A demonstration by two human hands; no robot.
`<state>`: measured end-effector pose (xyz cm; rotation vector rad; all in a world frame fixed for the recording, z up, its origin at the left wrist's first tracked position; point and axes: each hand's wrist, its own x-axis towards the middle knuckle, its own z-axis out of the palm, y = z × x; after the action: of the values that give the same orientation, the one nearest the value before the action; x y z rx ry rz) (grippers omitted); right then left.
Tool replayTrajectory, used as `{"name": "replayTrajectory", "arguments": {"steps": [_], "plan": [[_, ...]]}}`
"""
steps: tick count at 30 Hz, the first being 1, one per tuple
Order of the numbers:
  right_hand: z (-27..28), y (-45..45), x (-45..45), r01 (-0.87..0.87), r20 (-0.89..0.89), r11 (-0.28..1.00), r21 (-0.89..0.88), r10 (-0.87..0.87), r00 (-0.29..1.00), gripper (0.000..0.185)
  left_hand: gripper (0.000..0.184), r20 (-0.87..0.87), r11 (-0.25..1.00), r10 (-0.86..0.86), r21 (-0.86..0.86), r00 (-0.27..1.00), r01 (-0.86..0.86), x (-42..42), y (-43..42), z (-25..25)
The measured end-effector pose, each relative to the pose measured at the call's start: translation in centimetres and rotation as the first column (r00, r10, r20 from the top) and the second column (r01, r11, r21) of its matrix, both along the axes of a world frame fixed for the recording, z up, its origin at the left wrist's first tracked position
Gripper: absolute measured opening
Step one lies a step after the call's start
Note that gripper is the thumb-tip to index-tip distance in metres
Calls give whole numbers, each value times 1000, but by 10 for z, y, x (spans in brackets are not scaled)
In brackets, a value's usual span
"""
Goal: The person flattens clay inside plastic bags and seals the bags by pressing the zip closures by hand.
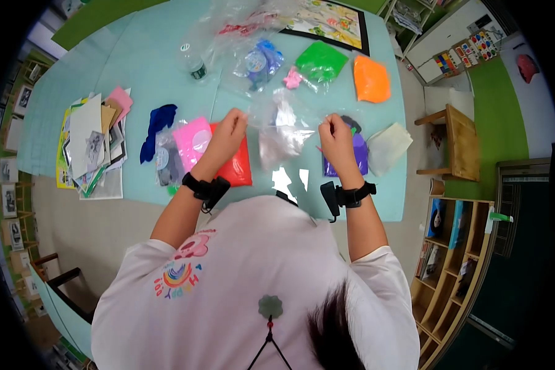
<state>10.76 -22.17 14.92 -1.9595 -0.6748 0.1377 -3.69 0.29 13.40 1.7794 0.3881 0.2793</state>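
Note:
A clear plastic bag (283, 126) with a shiny, whitish look is stretched between my two hands above the table. My left hand (230, 132) is closed, pinching the bag's left edge. On the opposite side my right hand (337, 143) pinches the right edge, fingers closed. Beneath my left forearm lie a red packet (235, 163) and a pink packet (191, 139). Close to my right hand are a purple packet (359, 157) and a pale cream packet (388, 149). I cannot make out what, if anything, the clear bag contains.
Farther back on the light blue table (123, 58) are green (320, 60), orange (371, 80) and blue (264, 63) packets, a small bottle (195, 66) and a framed picture (330, 23). Papers (95, 145) are piled at left. A wooden chair (459, 143) stands right.

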Motion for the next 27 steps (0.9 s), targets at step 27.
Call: {"name": "replayTrajectory", "arguments": {"steps": [27], "plan": [[-40, 4, -2, -293, -614, 887, 357, 459, 642, 22, 33, 13, 877, -314, -379, 949, 295, 13, 12, -18]]}}
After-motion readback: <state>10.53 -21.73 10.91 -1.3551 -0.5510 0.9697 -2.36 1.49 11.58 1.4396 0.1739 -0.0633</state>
